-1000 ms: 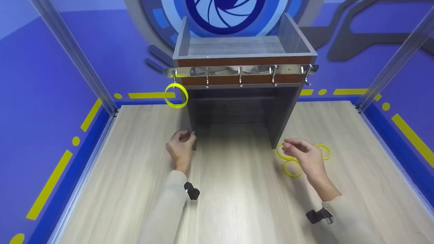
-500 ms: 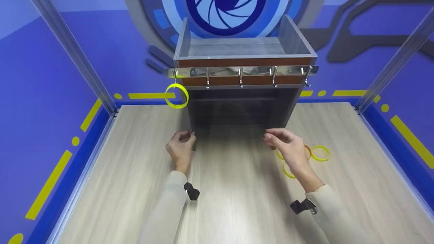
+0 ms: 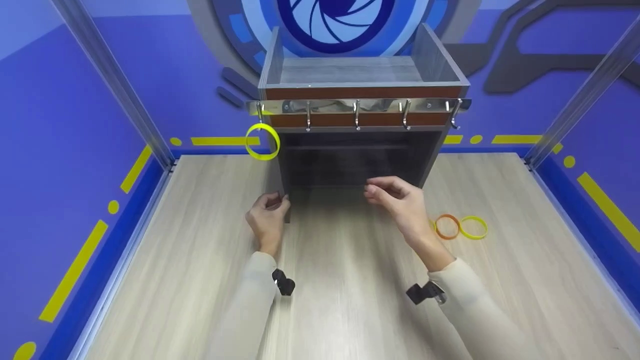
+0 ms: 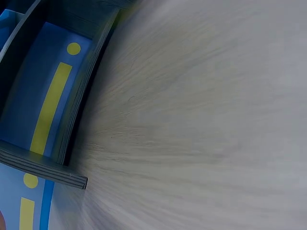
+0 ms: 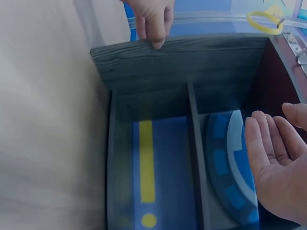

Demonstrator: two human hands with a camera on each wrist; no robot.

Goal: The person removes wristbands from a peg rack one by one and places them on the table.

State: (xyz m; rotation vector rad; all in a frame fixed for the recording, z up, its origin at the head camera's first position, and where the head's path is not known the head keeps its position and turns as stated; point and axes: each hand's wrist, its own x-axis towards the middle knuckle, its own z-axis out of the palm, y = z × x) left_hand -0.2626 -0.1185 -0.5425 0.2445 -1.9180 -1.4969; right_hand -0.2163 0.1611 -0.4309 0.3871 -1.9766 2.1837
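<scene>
My left hand [image 3: 267, 216] grips the front edge of the left side panel of a dark wooden cabinet [image 3: 422, 165]; in the right wrist view its fingers [image 5: 154, 20] curl over that panel [image 5: 182, 55]. My right hand [image 3: 396, 200] hovers empty in front of the cabinet's opening, and its fingers [image 5: 268, 153] look relaxed with the palm bare. A yellow ring [image 3: 262, 141] hangs from the leftmost hook of the metal hook rail [image 3: 357, 106]. An orange ring [image 3: 446, 226] and a yellow ring [image 3: 473, 227] lie on the table to the right of that hand.
The cabinet has an open tray on top [image 3: 350, 70] and a shelf inside [image 5: 194, 158]. It stands at the back of a pale wooden table [image 3: 350, 300] enclosed by blue walls and clear corner posts [image 3: 112, 85]. The hanging yellow ring [image 5: 265, 21] also shows in the right wrist view.
My right hand has moved left from over the rings to the front of the cabinet opening, uncovering the orange ring. The left hand has stayed on the panel.
</scene>
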